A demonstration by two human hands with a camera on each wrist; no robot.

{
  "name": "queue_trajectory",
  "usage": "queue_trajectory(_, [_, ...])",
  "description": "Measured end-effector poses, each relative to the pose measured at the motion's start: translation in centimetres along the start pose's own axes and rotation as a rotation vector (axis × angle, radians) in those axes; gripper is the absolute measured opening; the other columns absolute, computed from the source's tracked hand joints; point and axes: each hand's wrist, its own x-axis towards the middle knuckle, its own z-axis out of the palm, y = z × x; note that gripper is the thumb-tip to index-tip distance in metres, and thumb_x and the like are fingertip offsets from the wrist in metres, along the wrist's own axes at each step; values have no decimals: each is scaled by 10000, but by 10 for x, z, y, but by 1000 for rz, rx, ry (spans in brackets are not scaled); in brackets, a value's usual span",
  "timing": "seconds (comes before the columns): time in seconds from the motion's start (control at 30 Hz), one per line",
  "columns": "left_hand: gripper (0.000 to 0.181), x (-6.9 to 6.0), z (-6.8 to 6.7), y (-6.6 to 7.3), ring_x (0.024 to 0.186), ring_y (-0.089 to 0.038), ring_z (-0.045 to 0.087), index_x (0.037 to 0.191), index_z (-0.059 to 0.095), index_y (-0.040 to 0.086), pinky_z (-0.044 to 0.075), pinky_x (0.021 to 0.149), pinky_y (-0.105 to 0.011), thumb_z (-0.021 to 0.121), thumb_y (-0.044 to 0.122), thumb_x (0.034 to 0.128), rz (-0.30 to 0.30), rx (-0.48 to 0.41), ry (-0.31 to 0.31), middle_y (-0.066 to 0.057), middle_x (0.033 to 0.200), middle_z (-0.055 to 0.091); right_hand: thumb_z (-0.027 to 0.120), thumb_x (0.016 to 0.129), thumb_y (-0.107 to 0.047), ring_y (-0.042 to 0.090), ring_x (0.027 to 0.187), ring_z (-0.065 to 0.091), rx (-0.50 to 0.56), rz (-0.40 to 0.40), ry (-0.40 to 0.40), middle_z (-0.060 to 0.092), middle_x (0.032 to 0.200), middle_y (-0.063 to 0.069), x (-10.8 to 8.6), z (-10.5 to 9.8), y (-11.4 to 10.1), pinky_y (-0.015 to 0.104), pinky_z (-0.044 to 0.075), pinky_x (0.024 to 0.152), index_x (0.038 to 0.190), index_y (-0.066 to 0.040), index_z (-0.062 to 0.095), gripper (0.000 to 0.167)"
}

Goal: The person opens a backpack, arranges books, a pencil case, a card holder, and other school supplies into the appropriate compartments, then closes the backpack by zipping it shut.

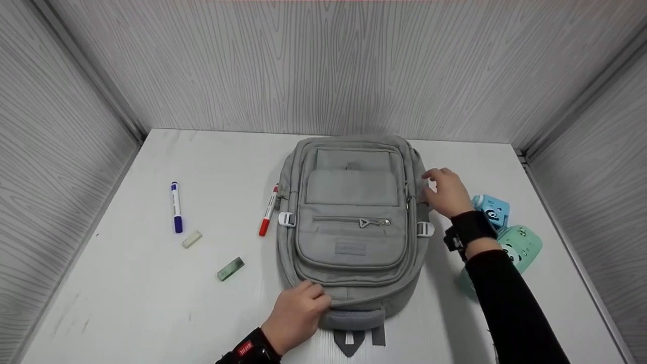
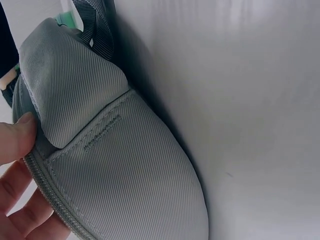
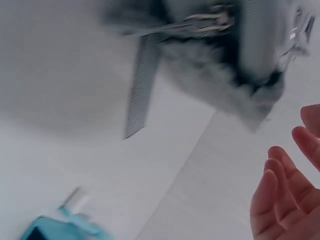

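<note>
A grey backpack (image 1: 354, 217) lies flat on the white table, its top handle towards me and its front pocket facing up. My left hand (image 1: 298, 313) grips the zipped edge near that handle. In the left wrist view the thumb (image 2: 22, 132) lies on one side of the zip seam and the fingers (image 2: 35, 215) on the other. Beside the bag's far right side is my right hand (image 1: 447, 192), with loosely bent fingers. The right wrist view shows these fingers (image 3: 287, 195) apart from the blurred bag (image 3: 210, 65), holding nothing.
Left of the bag lie a red marker (image 1: 269, 210), a blue marker (image 1: 176, 207), a pale small block (image 1: 192, 239) and a green block (image 1: 231, 269). Under and beside the right forearm are a blue panda-print item (image 1: 494, 210) and a green panda-print case (image 1: 525, 245). Grey walls enclose the table.
</note>
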Motion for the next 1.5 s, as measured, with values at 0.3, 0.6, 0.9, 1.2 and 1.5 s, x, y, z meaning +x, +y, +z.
queue_trajectory(0.3, [229,-2,2,4,601,-82,450,665,577,171,362,472,-194,691,-15,738,-14,5,-20,51,645,482,579,921,-138,520,1186,442,-93,33,-118,500,1316,347,12,14,-19,601,439,985,1227,59,626,367])
queue_trajectory(0.6, [222,-4,3,3,609,-79,465,682,600,172,372,472,-189,695,-25,725,-24,-2,-11,56,647,483,597,878,-172,511,1253,401,-114,83,-191,447,1388,347,11,19,-25,597,441,987,1316,62,532,501])
queue_trajectory(0.9, [243,0,4,1,610,-92,485,641,536,168,373,444,-216,659,-26,720,-11,30,27,49,647,466,573,913,-159,480,1140,442,-164,56,-149,507,1302,347,7,25,-23,569,456,918,1180,97,625,374])
queue_trajectory(1.2, [229,1,6,0,621,-92,499,654,547,167,401,462,-220,660,-25,703,-7,38,37,50,657,484,556,901,-78,434,954,547,-23,49,-23,601,1023,282,3,37,-14,525,462,870,1036,84,624,222])
queue_trajectory(1.5, [210,0,7,0,627,-97,512,647,541,160,392,448,-221,653,-15,683,-1,41,51,53,657,492,474,883,-73,412,945,548,99,0,-132,595,1057,310,7,33,-3,519,471,846,1377,61,515,514])
